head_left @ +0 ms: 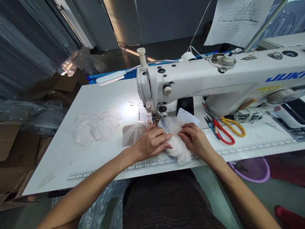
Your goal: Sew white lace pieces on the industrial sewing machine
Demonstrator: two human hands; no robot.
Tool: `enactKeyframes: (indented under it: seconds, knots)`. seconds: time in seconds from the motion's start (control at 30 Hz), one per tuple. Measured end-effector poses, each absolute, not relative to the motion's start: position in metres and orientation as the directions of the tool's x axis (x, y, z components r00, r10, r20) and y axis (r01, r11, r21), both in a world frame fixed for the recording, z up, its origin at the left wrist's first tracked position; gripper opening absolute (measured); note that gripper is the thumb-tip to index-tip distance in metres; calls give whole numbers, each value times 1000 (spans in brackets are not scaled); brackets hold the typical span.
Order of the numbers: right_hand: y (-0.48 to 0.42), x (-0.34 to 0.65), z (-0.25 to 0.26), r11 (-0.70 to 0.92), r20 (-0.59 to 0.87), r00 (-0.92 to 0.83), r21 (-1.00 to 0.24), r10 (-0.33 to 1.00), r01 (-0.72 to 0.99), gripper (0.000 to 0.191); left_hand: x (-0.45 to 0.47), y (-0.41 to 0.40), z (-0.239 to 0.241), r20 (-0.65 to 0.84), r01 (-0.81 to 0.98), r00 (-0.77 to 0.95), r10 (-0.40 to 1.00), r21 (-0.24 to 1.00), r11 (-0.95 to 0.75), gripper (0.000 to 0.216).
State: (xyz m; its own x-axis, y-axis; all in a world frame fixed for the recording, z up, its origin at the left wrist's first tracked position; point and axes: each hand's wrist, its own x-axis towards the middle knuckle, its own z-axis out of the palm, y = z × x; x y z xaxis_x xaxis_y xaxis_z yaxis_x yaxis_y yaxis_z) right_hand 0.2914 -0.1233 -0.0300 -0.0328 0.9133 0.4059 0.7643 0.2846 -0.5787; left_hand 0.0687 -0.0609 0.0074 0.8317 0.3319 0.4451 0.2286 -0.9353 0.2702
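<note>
A white JUKI sewing machine [202,79] stands on a white table [100,159]. Under its presser foot [156,116] lies a piece of white lace fabric [177,148] with a pale cloth piece [188,117] behind it. My left hand [152,141] rests flat on the lace, fingers pointing right, just in front of the needle. My right hand [194,138] presses on the same lace from the right, fingers bent. Both hands hold the fabric down against the table.
A heap of white lace [95,127] lies to the left. Red-handled [222,133] and yellow-handled scissors [234,125] sit right of the hands. A lamp on a flexible neck [111,78] lights the needle area. Cardboard boxes [54,87] stand at left, a purple basket [252,170] under the table.
</note>
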Motion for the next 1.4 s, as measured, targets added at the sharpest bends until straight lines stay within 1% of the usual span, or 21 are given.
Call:
enactKeyframes:
  seconds: [0.07, 0.13, 0.23, 0.33, 0.4, 0.47, 0.53, 0.63, 0.77, 0.87, 0.9, 0.93, 0.97, 1.03, 1.07, 1.1, 1.17, 1.23, 1.27, 1.33, 1.4]
  knots:
    - [-122, 292, -29, 289, 404, -31, -596, 914, 749, 16, 71, -60, 7, 442, 271, 817, 370, 272, -923, 16]
    - [-122, 293, -27, 276, 401, -5, -622, 916, 733, 16, 72, -60, 10, 453, 291, 794, 405, 302, -908, 14]
    - [-121, 296, -23, 238, 388, 54, -664, 920, 709, 17, 72, -58, 21, 497, 294, 719, 486, 416, -860, 10]
    - [-122, 298, -19, 229, 384, 84, -696, 919, 680, 21, 72, -54, 34, 560, 266, 594, 577, 540, -798, 8]
    - [-124, 298, -16, 255, 413, 88, -701, 907, 666, 21, 73, -52, 39, 576, 279, 528, 624, 576, -768, 7]
    - [-127, 296, -13, 283, 476, 108, -674, 873, 682, 21, 76, -52, 41, 596, 318, 487, 639, 560, -765, 5]
    - [-132, 293, -9, 306, 559, 130, -616, 819, 726, 21, 80, -54, 41, 641, 337, 458, 616, 516, -787, 2]
    - [-141, 284, -2, 364, 649, 82, -522, 756, 771, 25, 87, -57, 43, 726, 275, 407, 555, 482, -832, 4]
    - [-144, 276, -1, 411, 628, -26, -477, 777, 777, 32, 85, -60, 61, 802, 155, 267, 535, 512, -845, 9]
    - [-141, 280, -6, 370, 599, 11, -509, 801, 778, 30, 66, -62, 79, 860, 173, 117, 497, 475, -863, 9]
    - [-141, 282, -7, 352, 590, 30, -520, 807, 778, 29, 56, -63, 84, 867, 185, 104, 487, 464, -866, 10]
    - [-142, 283, -7, 339, 583, 44, -530, 811, 777, 28, 44, -64, 86, 865, 193, 117, 488, 463, -865, 11]
    - [-144, 284, -6, 334, 575, 48, -538, 817, 774, 28, 32, -66, 87, 847, 206, 179, 501, 466, -861, 14]
    - [-151, 281, -2, 340, 550, 9, -529, 835, 778, 33, 7, -71, 83, 764, 295, 363, 533, 448, -844, 22]
    - [-155, 276, -1, 344, 530, -28, -508, 847, 790, 41, -4, -73, 79, 699, 369, 452, 554, 420, -829, 23]
    - [-160, 271, 1, 342, 505, -66, -476, 861, 810, 50, -13, -75, 74, 614, 455, 526, 589, 382, -804, 24]
    - [-166, 258, 0, 318, 450, -119, -398, 885, 860, 69, -24, -80, 64, 479, 620, 587, 652, 252, -743, 28]
    - [-169, 247, -5, 280, 413, -125, -339, 902, 898, 70, -24, -87, 55, 425, 702, 579, 696, 174, -690, 32]
    - [-168, 243, -9, 270, 401, -123, -333, 908, 904, 65, -20, -91, 52, 432, 710, 564, 704, 182, -681, 33]
    - [-164, 240, -17, 273, 378, -126, -366, 917, 890, 53, -7, -101, 46, 482, 660, 534, 694, 275, -699, 32]
    - [-158, 244, -22, 281, 363, -111, -462, 925, 841, 44, 11, -111, 41, 531, 559, 515, 673, 388, -733, 32]
